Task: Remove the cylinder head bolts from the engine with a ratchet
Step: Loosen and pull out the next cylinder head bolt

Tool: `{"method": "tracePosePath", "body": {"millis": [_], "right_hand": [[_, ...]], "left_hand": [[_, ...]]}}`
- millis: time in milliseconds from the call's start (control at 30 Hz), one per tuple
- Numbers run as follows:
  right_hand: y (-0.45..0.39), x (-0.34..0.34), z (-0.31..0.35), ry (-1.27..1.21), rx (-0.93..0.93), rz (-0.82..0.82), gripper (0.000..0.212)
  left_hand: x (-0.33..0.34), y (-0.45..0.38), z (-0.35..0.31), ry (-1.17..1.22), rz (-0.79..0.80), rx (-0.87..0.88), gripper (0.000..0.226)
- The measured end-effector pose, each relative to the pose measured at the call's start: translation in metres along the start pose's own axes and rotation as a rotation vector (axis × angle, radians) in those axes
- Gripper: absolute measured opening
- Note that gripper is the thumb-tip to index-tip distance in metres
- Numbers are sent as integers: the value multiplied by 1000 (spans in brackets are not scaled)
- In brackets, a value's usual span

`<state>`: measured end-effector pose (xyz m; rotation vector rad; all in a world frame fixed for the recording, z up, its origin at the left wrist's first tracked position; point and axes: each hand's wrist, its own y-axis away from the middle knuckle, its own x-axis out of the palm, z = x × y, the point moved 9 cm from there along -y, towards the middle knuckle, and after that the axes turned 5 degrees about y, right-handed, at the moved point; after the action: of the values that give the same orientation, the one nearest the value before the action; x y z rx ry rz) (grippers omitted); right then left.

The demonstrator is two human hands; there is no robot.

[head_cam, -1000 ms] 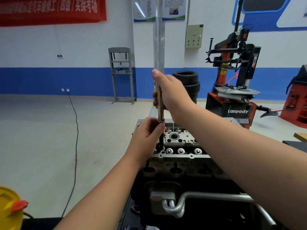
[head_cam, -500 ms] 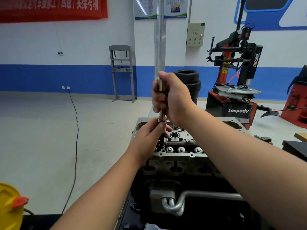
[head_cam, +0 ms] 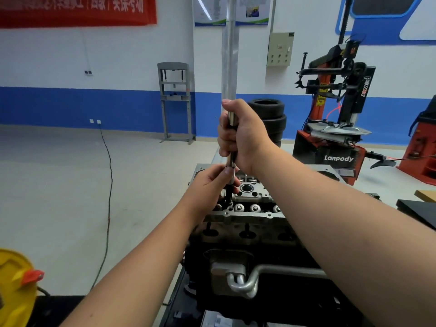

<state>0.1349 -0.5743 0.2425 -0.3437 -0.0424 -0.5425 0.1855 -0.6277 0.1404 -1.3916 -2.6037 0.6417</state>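
Observation:
A long steel ratchet extension [head_cam: 232, 119] stands upright over the cylinder head [head_cam: 250, 197] of the engine [head_cam: 247, 234]. My right hand [head_cam: 243, 135] grips its upper part in a fist. Below it, my left hand [head_cam: 212, 185] pinches the lower shaft just above the socket, which goes down into the head near its left end. The bolt under the socket is hidden. A row of round valve tops shows along the head's near edge.
A tyre changer [head_cam: 335, 128] and stacked tyres [head_cam: 269, 114] stand behind the engine. A grey press frame [head_cam: 175, 102] is by the wall. A black cable [head_cam: 107, 185] runs across the floor. A yellow container [head_cam: 16, 286] is at the lower left.
My right hand has closed into a full fist round the extension, where a second ago its fingers lay more loosely along it. My left hand stays at the lower shaft.

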Motion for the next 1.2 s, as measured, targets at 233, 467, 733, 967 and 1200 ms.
{"method": "tracePosePath", "body": {"millis": [233, 467, 733, 967, 1200], "right_hand": [[2, 0, 1, -14, 14, -51, 38], [2, 0, -1, -8, 68, -48, 39], [0, -6, 23, 419, 65, -31, 28], [-7, 1, 28, 359, -22, 3, 21], [-15, 9, 1, 1, 116, 167, 38]], "left_hand": [[3, 1, 0, -44, 23, -7, 37], [2, 1, -1, -71, 8, -31, 32], [-7, -4, 4, -37, -120, -54, 15], [-6, -11, 11, -63, -140, -54, 38], [-3, -6, 9, 113, -11, -43, 31]]}}
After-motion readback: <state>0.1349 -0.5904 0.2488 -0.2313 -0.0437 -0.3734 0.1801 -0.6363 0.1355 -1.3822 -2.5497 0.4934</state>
